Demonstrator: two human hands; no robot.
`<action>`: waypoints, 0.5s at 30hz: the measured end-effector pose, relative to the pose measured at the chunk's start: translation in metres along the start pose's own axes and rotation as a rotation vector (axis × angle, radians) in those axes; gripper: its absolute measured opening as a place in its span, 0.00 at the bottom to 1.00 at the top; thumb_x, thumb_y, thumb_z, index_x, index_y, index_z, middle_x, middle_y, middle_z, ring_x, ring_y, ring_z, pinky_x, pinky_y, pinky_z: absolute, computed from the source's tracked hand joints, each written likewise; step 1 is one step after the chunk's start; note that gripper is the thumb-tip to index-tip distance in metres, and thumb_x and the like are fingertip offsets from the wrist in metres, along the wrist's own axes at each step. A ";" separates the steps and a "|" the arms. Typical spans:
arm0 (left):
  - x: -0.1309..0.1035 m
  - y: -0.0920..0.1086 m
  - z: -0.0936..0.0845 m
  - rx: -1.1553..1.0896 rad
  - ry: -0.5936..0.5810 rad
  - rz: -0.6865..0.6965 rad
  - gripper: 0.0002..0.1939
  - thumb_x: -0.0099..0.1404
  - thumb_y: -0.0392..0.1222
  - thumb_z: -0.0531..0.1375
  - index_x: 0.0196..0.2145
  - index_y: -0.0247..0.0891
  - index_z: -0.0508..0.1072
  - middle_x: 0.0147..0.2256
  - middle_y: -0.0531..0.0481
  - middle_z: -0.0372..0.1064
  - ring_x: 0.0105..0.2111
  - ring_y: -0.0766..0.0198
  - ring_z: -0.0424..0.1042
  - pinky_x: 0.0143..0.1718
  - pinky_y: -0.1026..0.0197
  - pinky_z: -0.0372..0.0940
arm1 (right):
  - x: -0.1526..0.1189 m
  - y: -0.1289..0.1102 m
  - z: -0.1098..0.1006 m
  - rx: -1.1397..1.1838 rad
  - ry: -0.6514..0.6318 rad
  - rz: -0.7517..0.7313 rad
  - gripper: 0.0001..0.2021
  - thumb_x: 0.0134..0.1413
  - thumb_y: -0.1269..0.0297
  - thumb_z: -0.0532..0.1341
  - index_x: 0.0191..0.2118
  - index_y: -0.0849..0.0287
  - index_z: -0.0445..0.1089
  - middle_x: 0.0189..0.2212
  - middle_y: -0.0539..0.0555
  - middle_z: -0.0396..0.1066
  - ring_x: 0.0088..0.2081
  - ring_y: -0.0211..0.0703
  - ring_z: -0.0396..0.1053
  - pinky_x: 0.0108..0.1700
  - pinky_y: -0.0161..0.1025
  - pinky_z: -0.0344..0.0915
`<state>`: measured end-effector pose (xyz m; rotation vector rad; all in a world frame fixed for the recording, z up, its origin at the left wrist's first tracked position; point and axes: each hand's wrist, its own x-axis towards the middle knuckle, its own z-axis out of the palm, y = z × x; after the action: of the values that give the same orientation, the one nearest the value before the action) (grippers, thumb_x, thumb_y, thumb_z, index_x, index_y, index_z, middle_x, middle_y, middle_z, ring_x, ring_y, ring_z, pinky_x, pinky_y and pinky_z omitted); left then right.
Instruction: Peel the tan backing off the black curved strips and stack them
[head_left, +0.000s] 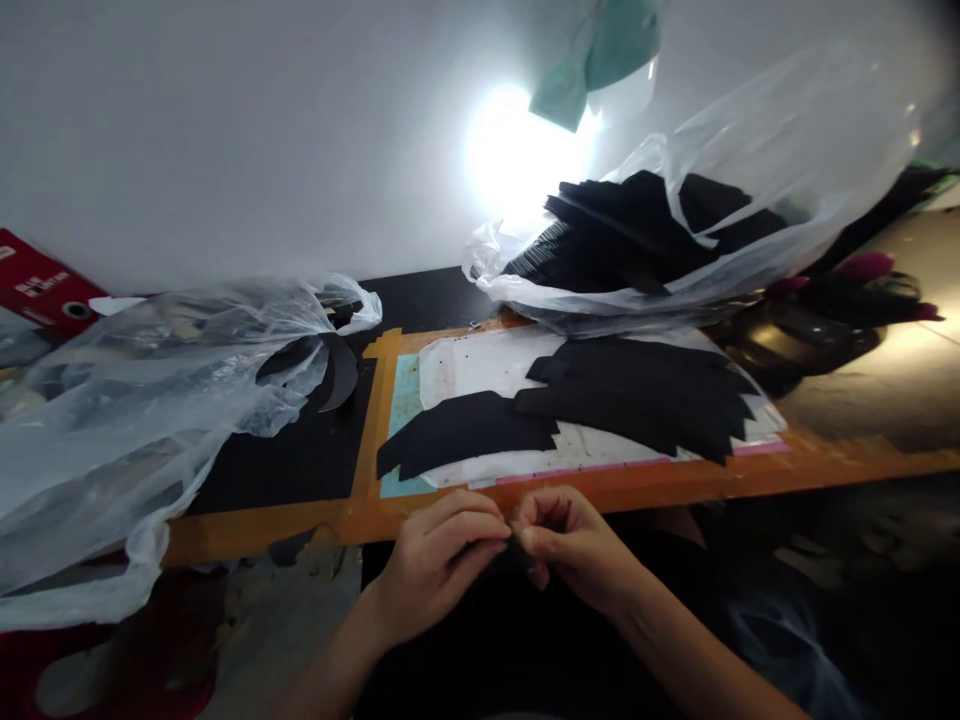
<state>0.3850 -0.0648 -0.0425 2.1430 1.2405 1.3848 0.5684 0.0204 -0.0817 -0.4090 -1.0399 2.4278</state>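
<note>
Grip closure and contents unclear: left hand point(450, 548) and right hand point(574, 545) bunch fingertips, lower centre. Seemingly fine handling, next needing steadiness.

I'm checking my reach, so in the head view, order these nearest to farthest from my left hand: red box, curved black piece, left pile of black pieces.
1. Left pile of black pieces: just beyond your left hand.
2. Curved black piece: farther left, by the left plastic bag.
3. Red box: far left.

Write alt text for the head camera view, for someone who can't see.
A person's left hand and right hand close together before a taped table bearing flat black pieces; translucent plastic bags lie left and back right.
</note>
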 end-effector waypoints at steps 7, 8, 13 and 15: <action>-0.040 -0.026 -0.005 -0.094 0.395 -0.170 0.06 0.69 0.30 0.62 0.40 0.38 0.75 0.43 0.47 0.73 0.46 0.61 0.76 0.51 0.57 0.72 | -0.011 0.003 -0.017 0.302 0.382 -0.135 0.13 0.53 0.57 0.74 0.36 0.58 0.74 0.43 0.54 0.77 0.40 0.39 0.74 0.39 0.33 0.74; -0.047 -0.033 -0.009 -0.150 0.512 -0.218 0.04 0.68 0.32 0.63 0.38 0.39 0.75 0.41 0.48 0.73 0.45 0.61 0.76 0.52 0.57 0.72 | -0.015 -0.004 -0.024 0.330 0.442 -0.161 0.14 0.51 0.57 0.75 0.37 0.57 0.75 0.45 0.54 0.77 0.43 0.40 0.75 0.42 0.35 0.74; -0.065 -0.052 -0.052 -0.415 0.996 -0.459 0.12 0.59 0.42 0.73 0.34 0.39 0.73 0.33 0.55 0.71 0.39 0.65 0.75 0.50 0.59 0.73 | -0.034 -0.043 -0.062 0.283 0.563 -0.335 0.20 0.44 0.58 0.79 0.32 0.55 0.67 0.25 0.44 0.63 0.27 0.33 0.67 0.33 0.31 0.72; -0.065 -0.049 -0.070 -0.437 1.121 -0.513 0.17 0.55 0.42 0.76 0.37 0.41 0.74 0.36 0.56 0.72 0.38 0.67 0.74 0.44 0.62 0.75 | -0.043 -0.048 -0.070 0.135 0.637 -0.402 0.21 0.49 0.56 0.76 0.29 0.56 0.61 0.21 0.41 0.52 0.20 0.29 0.54 0.21 0.25 0.59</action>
<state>0.2898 -0.1010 -0.0782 0.5906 1.4330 2.3509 0.6501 0.0686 -0.0897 -0.7758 -0.5996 1.8081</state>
